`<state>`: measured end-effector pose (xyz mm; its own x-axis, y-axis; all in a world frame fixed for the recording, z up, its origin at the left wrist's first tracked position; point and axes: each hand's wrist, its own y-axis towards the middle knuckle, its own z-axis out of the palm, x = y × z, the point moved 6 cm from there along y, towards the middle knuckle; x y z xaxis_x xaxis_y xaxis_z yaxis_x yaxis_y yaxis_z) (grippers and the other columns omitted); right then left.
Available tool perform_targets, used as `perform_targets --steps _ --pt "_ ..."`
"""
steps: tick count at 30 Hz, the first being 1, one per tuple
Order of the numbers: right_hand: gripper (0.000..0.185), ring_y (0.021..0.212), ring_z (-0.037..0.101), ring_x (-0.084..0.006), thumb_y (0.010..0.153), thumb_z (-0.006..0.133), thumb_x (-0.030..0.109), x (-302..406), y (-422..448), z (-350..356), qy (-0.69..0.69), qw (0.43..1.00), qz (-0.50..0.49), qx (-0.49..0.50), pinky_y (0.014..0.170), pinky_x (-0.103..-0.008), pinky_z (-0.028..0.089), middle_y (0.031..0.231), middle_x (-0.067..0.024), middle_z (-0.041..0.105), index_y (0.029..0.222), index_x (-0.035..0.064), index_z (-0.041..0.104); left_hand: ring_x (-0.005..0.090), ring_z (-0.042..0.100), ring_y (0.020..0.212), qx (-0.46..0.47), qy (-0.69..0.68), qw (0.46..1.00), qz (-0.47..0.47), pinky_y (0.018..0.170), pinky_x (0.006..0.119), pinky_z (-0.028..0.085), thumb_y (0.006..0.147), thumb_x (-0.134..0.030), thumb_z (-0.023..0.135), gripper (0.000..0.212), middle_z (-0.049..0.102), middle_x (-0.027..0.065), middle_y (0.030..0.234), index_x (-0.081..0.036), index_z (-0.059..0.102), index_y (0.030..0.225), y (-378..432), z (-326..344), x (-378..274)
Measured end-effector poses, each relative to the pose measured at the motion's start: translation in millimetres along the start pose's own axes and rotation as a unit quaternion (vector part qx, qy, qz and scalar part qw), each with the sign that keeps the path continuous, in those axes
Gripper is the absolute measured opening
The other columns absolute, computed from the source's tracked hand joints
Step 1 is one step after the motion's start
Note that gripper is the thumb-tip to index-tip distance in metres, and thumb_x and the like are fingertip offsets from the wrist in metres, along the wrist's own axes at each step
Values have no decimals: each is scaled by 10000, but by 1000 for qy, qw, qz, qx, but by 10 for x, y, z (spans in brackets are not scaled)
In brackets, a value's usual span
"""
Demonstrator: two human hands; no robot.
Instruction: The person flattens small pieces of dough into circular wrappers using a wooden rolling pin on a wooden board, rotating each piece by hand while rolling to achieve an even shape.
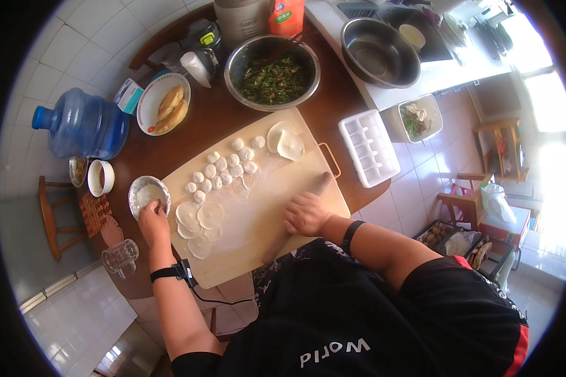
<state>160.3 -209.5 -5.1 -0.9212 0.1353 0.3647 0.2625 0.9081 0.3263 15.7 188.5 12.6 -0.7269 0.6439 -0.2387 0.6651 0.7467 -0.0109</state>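
Note:
My left hand [153,220] reaches over the near rim of a metal bowl [133,200] of white flour [149,193], fingers bent down inside; whether they pinch any flour cannot be made out. My right hand [306,214] is closed around the middle of a wooden rolling pin [276,246], which lies slantwise on a floured cutting board [245,231]. Several small dough pieces [220,164] sit in rows towards the board's far left. Thin round wrappers [211,216] overlap near its left edge, and more wrappers [290,145] are at the far right corner.
Beyond the board stands a steel bowl of chopped green filling [273,82]. A white divided tray [369,148] lies at the right. Around the left are a plate of bread-like pieces [144,106], a blue water jug [89,125], a white bowl [101,178] and a glass mug [120,257].

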Motion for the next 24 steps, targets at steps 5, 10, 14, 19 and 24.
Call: perform_targets --steps 5,10,14,19,24 --pt "160 818 578 -199 783 695 273 -19 -2 -13 -14 1000 -1 -8 712 -343 443 830 -7 583 771 146 598 390 720 950 47 9 999 -7 848 437 563 859 -102 748 223 747 212 1006 -38 785 1069 124 20 -108" --pt "161 808 575 -198 784 695 260 -2 10 -28 -6 1000 4 -7 699 -344 437 824 -6 578 758 142 589 332 756 899 42 -14 999 -20 798 387 570 871 -89 751 201 767 182 968 -35 775 1064 178 67 80" --pt "165 803 575 -197 792 692 257 0 12 -35 -3 1000 7 -8 697 -343 438 818 -5 578 752 141 583 306 763 877 54 -16 998 -4 781 390 575 884 -86 751 134 770 179 924 -13 761 996 243 131 161" --pt "161 774 555 -227 759 689 230 2 15 -57 8 999 6 -33 661 -366 442 787 -19 545 727 137 561 270 766 848 91 -12 996 12 776 365 579 883 -66 745 118 773 176 898 5 748 978 353 132 143" --pt "172 774 555 -223 764 691 223 14 30 -86 4 999 1 -46 660 -360 440 775 -17 541 702 140 554 130 681 762 89 -323 937 -97 713 278 544 935 -54 697 148 744 55 913 -2 717 1072 320 80 304"
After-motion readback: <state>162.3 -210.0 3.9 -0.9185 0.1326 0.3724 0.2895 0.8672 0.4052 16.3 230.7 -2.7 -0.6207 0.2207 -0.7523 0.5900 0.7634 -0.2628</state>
